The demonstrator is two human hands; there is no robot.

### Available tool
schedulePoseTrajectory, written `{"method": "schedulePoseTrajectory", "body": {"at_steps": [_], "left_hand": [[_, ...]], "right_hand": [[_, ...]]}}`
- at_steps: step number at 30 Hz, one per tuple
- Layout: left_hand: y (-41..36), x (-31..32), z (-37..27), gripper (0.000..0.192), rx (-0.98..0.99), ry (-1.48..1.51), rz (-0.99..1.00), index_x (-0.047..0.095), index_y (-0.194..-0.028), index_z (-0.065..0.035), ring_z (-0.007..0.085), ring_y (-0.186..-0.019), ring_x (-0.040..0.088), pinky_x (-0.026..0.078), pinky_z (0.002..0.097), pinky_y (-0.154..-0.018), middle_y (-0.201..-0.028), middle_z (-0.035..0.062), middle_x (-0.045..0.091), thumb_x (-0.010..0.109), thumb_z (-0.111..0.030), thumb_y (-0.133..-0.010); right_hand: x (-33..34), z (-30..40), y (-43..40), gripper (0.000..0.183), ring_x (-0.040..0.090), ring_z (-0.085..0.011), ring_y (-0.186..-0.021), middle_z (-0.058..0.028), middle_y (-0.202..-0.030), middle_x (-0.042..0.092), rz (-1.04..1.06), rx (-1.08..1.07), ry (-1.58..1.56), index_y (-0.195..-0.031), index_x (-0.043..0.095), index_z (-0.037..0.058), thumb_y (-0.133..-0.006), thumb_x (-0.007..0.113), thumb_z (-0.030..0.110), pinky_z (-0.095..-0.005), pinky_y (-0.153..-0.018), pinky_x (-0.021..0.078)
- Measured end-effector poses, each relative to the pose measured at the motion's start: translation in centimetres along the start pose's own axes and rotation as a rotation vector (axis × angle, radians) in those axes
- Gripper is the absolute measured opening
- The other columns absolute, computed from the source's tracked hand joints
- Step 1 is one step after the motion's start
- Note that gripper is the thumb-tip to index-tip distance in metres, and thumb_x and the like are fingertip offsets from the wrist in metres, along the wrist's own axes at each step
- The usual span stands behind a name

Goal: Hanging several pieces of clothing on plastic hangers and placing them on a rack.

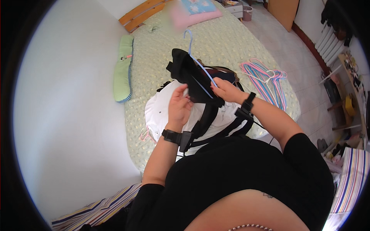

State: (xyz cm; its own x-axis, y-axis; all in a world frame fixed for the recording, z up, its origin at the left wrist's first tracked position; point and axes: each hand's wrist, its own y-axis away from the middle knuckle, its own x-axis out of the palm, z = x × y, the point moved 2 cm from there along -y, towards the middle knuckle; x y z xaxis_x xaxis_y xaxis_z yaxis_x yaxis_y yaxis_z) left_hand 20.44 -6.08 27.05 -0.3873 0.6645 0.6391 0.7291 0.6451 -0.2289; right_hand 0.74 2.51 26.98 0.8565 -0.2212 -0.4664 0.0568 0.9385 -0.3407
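Observation:
My right hand point(226, 89) grips the side of a blue clothes hanger point(191, 50), whose hook points up and away from me. A black garment point(188, 69) hangs partly on this hanger, with dark straps or fabric running down below it. Against the garment's left edge, my left hand point(180, 105) has its fingers raised and slightly bent; whether they pinch the cloth cannot be told. Beneath both hands lies a white garment point(157, 112) on the bed, with other dark clothing point(224, 74) behind it.
A pile of pink, blue and white hangers point(267, 83) lies on the bed point(162, 43) to the right. A pink hanger point(146, 135) pokes out at the left. A long green cushion point(122, 69) rests along the wall. Pink bedding point(199, 18) is at the far end.

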Motion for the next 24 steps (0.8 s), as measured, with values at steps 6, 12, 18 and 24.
{"method": "schedulePoseTrajectory", "body": {"at_steps": [6, 12, 18, 24], "left_hand": [[-4.7, -2.5, -0.3, 0.058, 0.156, -0.932, -0.221, 0.035, -0.13, -0.0046, 0.0192, -0.103, 0.053, 0.047, 0.0303, -0.084, -0.127, 0.0143, 0.041, 0.057, 0.001, -0.076], [-7.8, -3.5, 0.1, 0.072, 0.208, -0.98, -0.169, 0.026, -0.134, -0.0082, 0.0187, -0.083, 0.059, 0.048, 0.0293, -0.072, -0.112, 0.0134, 0.052, 0.065, -0.005, -0.073], [-10.5, -4.4, 1.8, 0.012, 0.329, -0.866, -0.286, 0.06, -0.089, 0.0011, 0.0152, -0.07, 0.059, 0.047, 0.0282, -0.066, -0.077, 0.0094, 0.062, 0.058, -0.005, -0.08], [-11.9, -7.5, -4.2, 0.013, 0.458, -1.049, -0.663, 0.06, -0.087, -0.002, 0.0281, -0.077, 0.061, 0.047, 0.0351, -0.07, -0.081, 0.0156, 0.063, 0.051, -0.005, -0.078]], "right_hand": [[-3.5, 6.7, 4.9, 0.013, 0.041, -0.0114, -0.06, -0.0024, -0.068, 0.045, 0.169, 0.01, -0.268, -0.087, 0.041, 0.0066, -0.09, 0.046, 0.018, -0.0253, -0.055, 0.0357], [-5.2, 10.8, 9.3, 0.024, 0.04, -0.0147, -0.057, -0.001, -0.058, 0.038, 0.189, 0.008, -0.382, -0.083, 0.036, 0.0075, -0.09, 0.047, 0.028, -0.0282, -0.059, 0.038], [-8.4, 10.2, 11.6, 0.016, 0.044, -0.0135, -0.073, -0.0025, -0.072, 0.045, 0.068, 0.13, -0.367, -0.086, 0.042, 0.0057, -0.09, 0.046, 0.021, -0.0267, -0.072, 0.0377], [-12.6, 9.8, 14.8, 0.026, 0.045, -0.013, -0.084, -0.0037, -0.086, 0.051, -0.062, 0.238, -0.129, -0.084, 0.05, 0.0028, -0.089, 0.048, 0.028, -0.0264, -0.08, 0.0352]]}}
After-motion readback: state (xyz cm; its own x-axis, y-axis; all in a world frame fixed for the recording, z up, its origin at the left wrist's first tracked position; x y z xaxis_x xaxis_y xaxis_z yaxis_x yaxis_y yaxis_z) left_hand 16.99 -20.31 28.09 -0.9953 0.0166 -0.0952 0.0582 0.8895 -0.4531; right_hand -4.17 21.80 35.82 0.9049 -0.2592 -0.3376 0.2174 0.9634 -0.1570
